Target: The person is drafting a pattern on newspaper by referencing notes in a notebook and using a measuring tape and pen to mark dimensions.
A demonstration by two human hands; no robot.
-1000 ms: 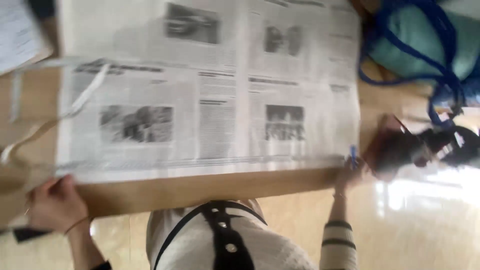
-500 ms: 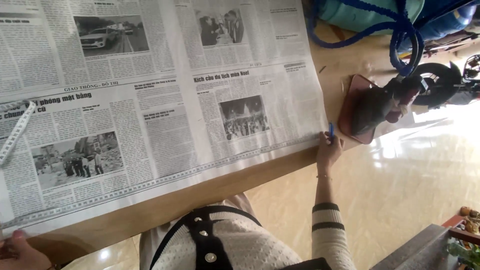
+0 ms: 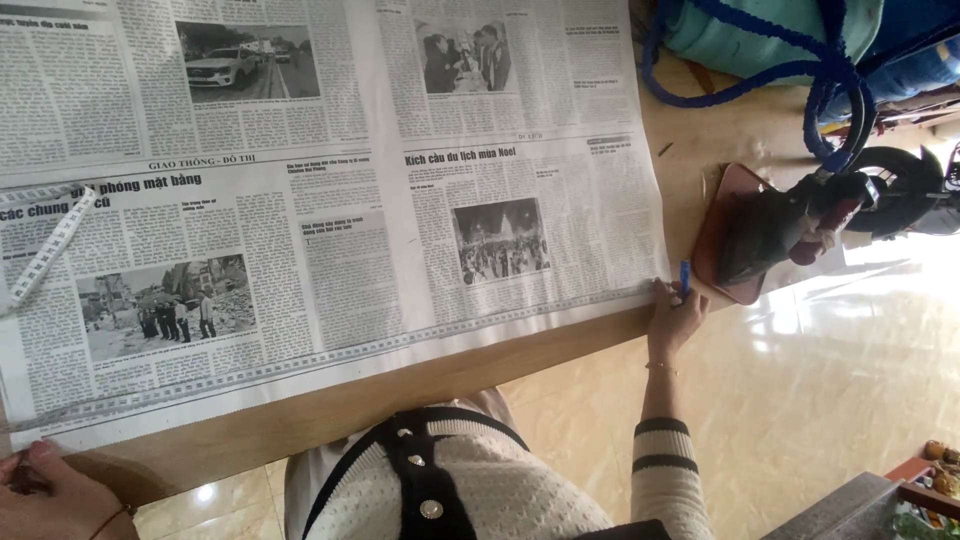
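Partly cropped, left hand (image 3: 50, 495) fingers unclear at newspaper (image 3: 330, 200) corner; right hand (image 3: 675, 315) gripping blue pen (image 3: 684, 277).

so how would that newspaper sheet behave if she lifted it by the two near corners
The newspaper would probably sag and flop in the middle: it is one thin, wide sheet lying flat on the table. It looks light, so a push may crumple it. The right hand and left hand pin its corners.

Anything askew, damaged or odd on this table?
Nothing damaged or spilled. The newspaper lies flat, its near edge slightly slanted to the table edge. A tape measure trails loosely across its left side.
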